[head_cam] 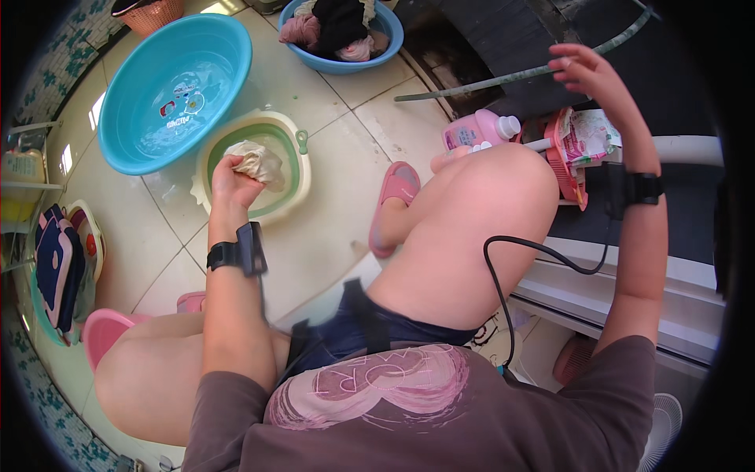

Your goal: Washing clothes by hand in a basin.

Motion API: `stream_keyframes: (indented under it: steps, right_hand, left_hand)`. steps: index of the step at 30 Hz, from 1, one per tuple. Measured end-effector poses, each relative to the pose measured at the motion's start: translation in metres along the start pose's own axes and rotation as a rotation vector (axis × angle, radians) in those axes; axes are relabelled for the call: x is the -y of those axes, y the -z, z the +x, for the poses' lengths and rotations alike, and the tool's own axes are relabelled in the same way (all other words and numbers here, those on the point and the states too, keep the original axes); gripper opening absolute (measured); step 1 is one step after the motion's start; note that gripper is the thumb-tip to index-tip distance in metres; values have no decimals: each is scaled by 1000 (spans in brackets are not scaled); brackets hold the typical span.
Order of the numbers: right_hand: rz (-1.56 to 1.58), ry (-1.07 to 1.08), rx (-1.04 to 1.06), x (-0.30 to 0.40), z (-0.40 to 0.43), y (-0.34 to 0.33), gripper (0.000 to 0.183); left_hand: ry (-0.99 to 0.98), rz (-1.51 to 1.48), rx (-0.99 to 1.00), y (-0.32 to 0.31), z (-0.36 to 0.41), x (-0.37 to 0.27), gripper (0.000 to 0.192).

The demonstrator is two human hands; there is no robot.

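Observation:
My left hand (233,184) grips a bunched wet white cloth (259,160) over a green and cream basin (301,171) that holds some cloudy water. Behind it stands a large turquoise tub (233,53) with clear water in it. At the upper right my right hand (581,71) is raised with its fingers spread, holding nothing, beside a thin greenish hose (489,81). Below that hand are a pink detergent bottle (481,127) with a white cap and a coral plastic basket (560,156) holding a printed packet (590,133).
A blue basin (321,66) of dark and pink clothes stands on the tiled floor (330,118). Folded basins (56,265) lean at the left near a rack. A pink basin (103,333) is beside my left leg, and a white pipe (687,150) runs at the right.

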State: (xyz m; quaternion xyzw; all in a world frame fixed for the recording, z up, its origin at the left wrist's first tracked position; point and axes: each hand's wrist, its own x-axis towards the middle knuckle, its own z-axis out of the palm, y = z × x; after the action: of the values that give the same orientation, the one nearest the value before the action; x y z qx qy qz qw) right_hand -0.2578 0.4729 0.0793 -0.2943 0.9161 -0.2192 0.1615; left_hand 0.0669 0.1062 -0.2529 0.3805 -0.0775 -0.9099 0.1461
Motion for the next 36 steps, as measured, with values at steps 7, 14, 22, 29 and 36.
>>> stream_keyframes:
  steps: [7, 14, 22, 29, 36]
  right_hand:
    - [-73, 11, 387, -139, -58, -172, 40]
    - [13, -117, 368, -127, -11, -191, 33]
    - [192, -70, 291, -94, 75, -196, 37]
    - [603, -221, 235, -99, 122, -262, 35]
    - [156, 72, -121, -95, 120, -301, 32]
  left_hand:
    - [68, 32, 12, -28, -15, 16, 40]
    - [73, 98, 51, -92, -18, 39, 36]
    - [128, 286, 25, -153, 31, 89, 28]
    - [122, 504, 111, -189, 55, 134, 35]
    - [344, 423, 37, -192, 84, 159, 40]
